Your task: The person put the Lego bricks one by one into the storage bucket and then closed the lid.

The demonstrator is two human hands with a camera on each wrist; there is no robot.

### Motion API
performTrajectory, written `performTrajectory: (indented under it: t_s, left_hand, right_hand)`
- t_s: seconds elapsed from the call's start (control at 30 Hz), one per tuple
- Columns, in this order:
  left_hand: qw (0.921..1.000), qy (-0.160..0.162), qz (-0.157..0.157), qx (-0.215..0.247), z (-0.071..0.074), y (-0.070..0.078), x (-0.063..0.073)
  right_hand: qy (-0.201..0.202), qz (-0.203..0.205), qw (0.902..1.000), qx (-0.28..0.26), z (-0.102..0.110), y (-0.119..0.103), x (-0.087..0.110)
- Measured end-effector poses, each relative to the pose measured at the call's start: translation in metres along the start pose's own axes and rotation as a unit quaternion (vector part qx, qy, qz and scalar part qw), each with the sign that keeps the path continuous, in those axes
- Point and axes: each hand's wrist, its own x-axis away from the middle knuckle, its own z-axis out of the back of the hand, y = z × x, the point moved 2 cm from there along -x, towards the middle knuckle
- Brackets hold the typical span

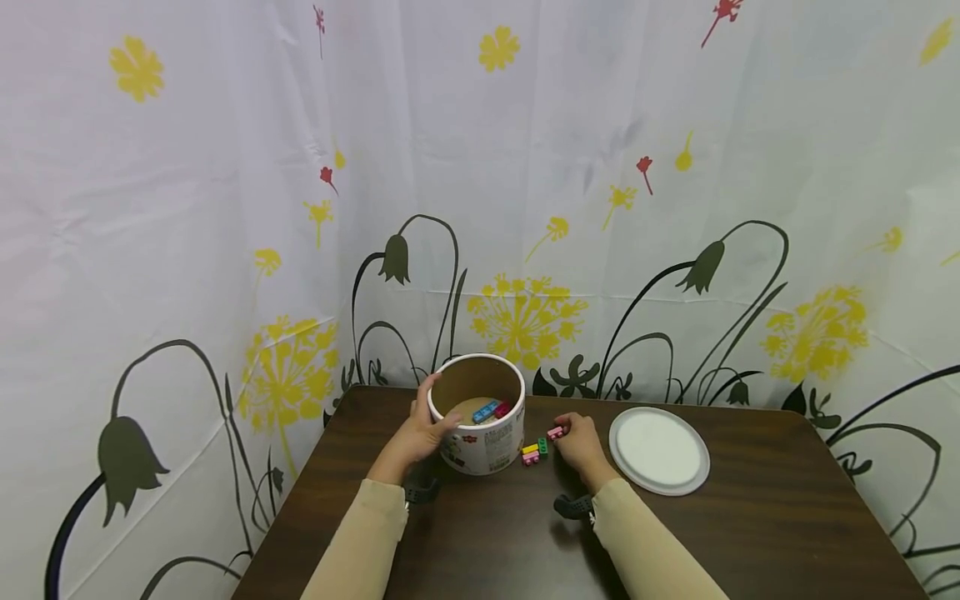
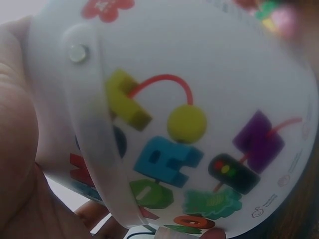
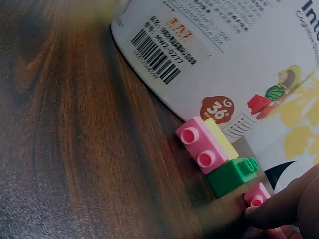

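Observation:
A white paper bucket with printed toy pictures stands on the table, and its near side fills the left wrist view. My left hand holds it by the left side, thumb near the front rim. Inside lie a blue brick and a red brick. My right hand pinches a small pink brick between thumb and fingers, just right of the bucket. Beside the bucket's base sit a pink brick, a yellow brick and a green brick, close together.
A round white lid lies flat to the right of my right hand. The dark wooden table reaches back to a white curtain printed with flowers. A clear plastic handle hangs along the bucket's side.

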Motion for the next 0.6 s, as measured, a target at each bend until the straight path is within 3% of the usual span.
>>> performTrajectory:
  t_s: [0.27, 0.6]
  left_hand:
    - [0.9997, -0.005, 0.001, 0.026, -0.002, -0.001, 0.003]
    - [1.0, -0.003, 0.005, 0.007, 0.0, 0.002, 0.0]
  right_hand:
    - [0.003, -0.021, 0.9997, 0.013, -0.002, 0.005, 0.0]
    - [0.026, -0.023, 0.996, -0.082, 0.0, 0.015, -0.003]
